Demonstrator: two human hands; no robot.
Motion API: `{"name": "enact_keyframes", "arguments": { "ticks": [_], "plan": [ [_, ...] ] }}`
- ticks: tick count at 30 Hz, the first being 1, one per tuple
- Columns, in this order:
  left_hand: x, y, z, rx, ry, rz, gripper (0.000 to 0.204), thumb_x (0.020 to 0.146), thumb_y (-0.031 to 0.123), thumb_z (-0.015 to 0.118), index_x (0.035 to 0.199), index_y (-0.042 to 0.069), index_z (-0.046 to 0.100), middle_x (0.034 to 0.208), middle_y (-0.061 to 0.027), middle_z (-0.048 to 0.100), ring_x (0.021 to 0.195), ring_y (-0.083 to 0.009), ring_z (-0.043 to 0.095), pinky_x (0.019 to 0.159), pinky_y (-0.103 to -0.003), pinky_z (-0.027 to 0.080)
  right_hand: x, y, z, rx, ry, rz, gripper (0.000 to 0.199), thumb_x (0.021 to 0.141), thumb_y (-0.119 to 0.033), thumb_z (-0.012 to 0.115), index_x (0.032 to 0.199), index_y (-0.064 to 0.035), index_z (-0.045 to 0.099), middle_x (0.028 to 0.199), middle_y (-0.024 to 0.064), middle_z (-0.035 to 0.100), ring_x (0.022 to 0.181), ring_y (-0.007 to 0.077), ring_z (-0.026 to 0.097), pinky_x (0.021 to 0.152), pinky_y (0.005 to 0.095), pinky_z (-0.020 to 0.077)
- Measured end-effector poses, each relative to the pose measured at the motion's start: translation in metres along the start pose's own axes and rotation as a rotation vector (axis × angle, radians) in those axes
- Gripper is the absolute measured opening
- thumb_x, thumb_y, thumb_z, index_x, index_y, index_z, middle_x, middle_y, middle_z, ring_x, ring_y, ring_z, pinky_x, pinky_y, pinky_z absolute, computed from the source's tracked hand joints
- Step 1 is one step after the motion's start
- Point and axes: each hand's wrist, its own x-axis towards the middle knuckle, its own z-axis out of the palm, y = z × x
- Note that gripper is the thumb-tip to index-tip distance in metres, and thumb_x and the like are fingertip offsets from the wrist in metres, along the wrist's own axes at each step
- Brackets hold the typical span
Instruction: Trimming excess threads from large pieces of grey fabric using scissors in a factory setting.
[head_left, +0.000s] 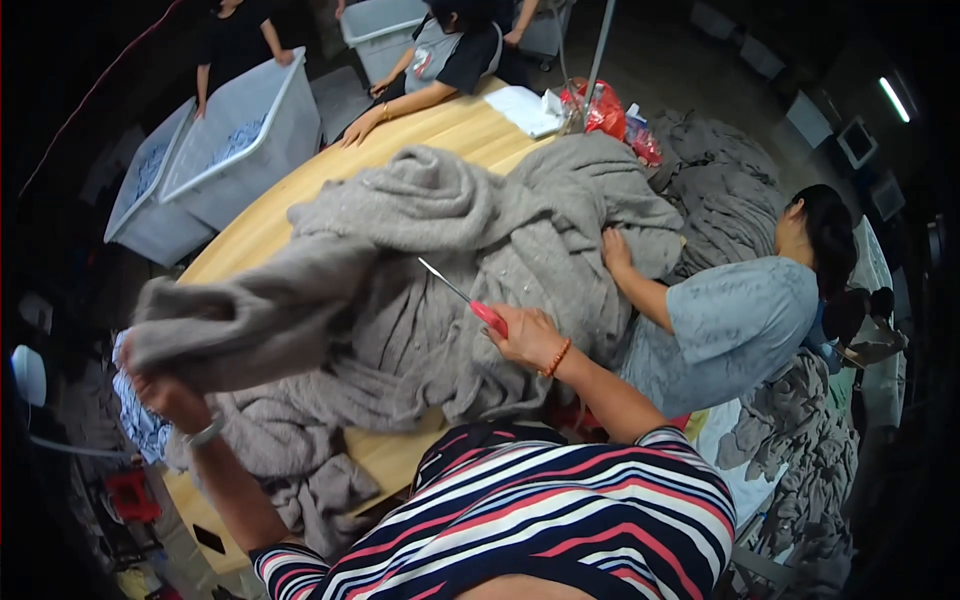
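A heap of grey-brown knitted fabric (560, 230) covers much of the wooden table in front of me. At the left, my left hand (172, 395) is closed on an edge of this fabric and holds a long fold of it up off the heap; the fold is slightly blurred. My right hand (532, 340) is closed around the red handle of a slim, pointed metal tool (488, 316). The tool's thin shaft points up and left over the heap, its tip close to the fabric. I cannot tell its exact kind.
Bare wood shows on the table (250, 235) at the left. A person in a grey shirt (735, 320) at my right touches the heap. Another (440, 70) leans on the far edge. White bins (250, 130) stand far left. Red plastic bags (605, 110) lie at the back.
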Motion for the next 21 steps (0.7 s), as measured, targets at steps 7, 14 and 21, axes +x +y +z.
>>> {"name": "enact_keyframes", "arguments": {
  "ticks": [7,14,21],
  "plan": [
    [0.033,0.026,-0.209,-0.047,0.059,-0.054,0.046,0.099,0.032,0.047,0.121,-0.007,0.056,0.119,-0.018,0.062,0.104,-0.0256,0.065,0.093,-0.039,0.055,0.005,-0.089,0.036,0.151,-0.01,-0.215,0.026,0.09,-0.029,0.06,0.11,-0.0124,0.06,0.087,0.0212,0.068,0.084,0.0414,0.066,0.075,0.0511,0.0515],
    [0.002,0.139,-0.041,-0.343,-0.103,-0.069,0.043,0.097,0.033,0.052,0.117,-0.005,0.058,0.119,-0.0174,0.063,0.104,-0.0258,0.064,0.095,-0.039,0.052,-0.017,-0.151,0.069,0.229,-0.171,-0.343,0.026,0.088,-0.026,0.064,0.113,-0.0181,0.061,0.086,0.0164,0.068,0.081,0.0384,0.067,0.072,0.0467,0.0521],
    [-0.01,0.165,0.073,-0.68,-0.284,-0.117,0.04,0.095,0.033,0.057,0.113,-0.002,0.06,0.118,-0.0168,0.063,0.104,-0.026,0.063,0.096,-0.039,0.049,-0.065,-0.135,0.052,0.379,-0.404,-0.573,0.019,0.074,-0.02,0.064,0.09,-0.0119,0.057,0.075,0.0163,0.064,0.076,0.0383,0.064,0.068,0.0484,0.0479]
  ]
}}
